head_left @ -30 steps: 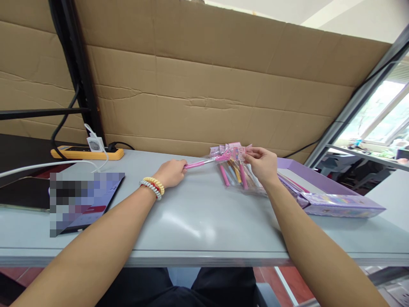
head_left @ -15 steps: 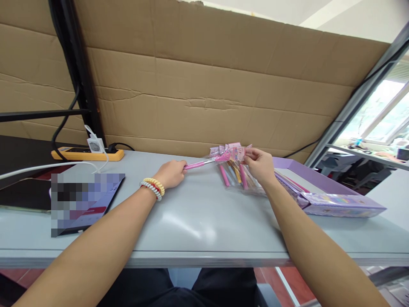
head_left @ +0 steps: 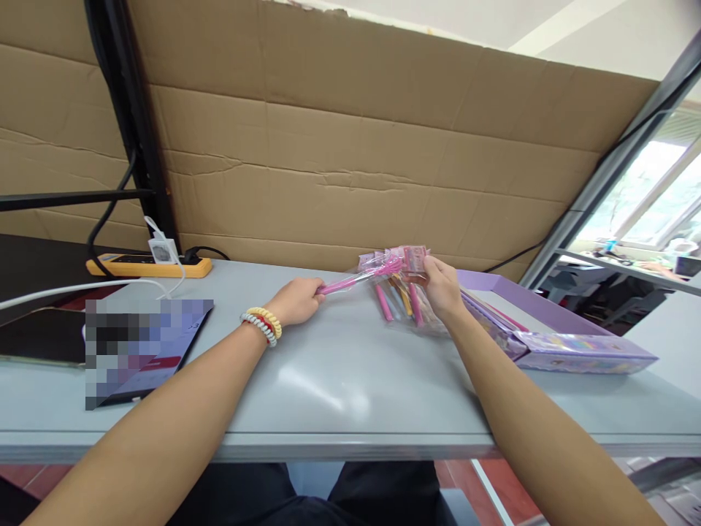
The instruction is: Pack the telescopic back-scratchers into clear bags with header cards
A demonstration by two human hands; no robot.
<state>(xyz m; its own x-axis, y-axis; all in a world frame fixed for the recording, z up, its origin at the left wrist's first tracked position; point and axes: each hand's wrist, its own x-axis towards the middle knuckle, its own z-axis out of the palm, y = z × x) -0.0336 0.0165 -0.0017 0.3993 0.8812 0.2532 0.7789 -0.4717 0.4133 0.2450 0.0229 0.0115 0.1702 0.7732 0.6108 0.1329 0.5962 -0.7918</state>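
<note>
My left hand [head_left: 299,299] is closed around the near end of a slim pink stick [head_left: 342,283], possibly a pen, with a pink head at its far end. Clear plastic lies around much of the stick. My right hand [head_left: 442,283] pinches the printed pink card [head_left: 415,258] at the far end of that plastic bag. Beneath, on the desk, several more bagged sticks in pink [head_left: 416,305], yellow and grey-blue lie side by side. Their upper ends are partly hidden by the held one.
An open purple box [head_left: 585,354] stands to the right, beside my right forearm. On the grey desk [head_left: 328,394] at left lies a tablet [head_left: 186,343], with a yellow power strip [head_left: 191,268] and cables behind. A cardboard panel [head_left: 350,161] rises along the back.
My right hand has shifted slightly right, and its fingers now sit at the card's right edge. Clear plastic shows along more of the stick. My left hand keeps its grip.
</note>
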